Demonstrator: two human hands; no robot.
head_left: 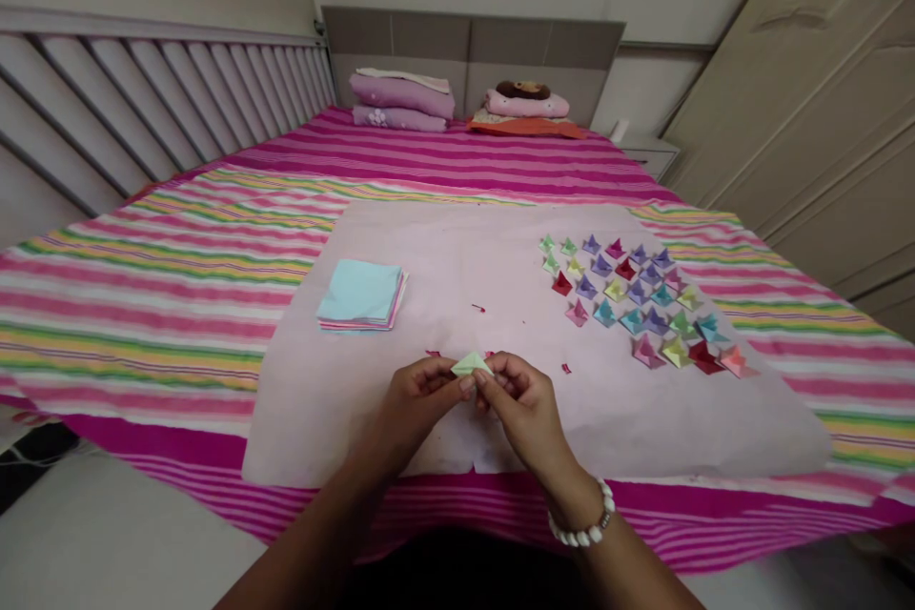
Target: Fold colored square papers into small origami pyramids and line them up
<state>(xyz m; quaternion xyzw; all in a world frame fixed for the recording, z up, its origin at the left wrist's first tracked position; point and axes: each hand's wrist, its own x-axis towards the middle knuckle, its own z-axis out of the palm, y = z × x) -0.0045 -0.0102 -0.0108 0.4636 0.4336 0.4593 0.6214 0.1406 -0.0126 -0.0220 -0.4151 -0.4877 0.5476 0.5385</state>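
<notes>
Between my two hands is a small piece of pale green folded paper, raised to a low peak in the middle. My left hand pinches its left side between thumb and fingers. On the other side my right hand, with a white bead bracelet at the wrist, grips it in the same way. The thumbs meet at the paper's lower edge. Small red scraps lie just beyond the fingers, partly hidden by them.
A stack of square paper, light blue on top, lies left on the pale sheet. Several folded paper boats in many colours stand in rows at right. A tiny red piece and a red scrap lie nearby.
</notes>
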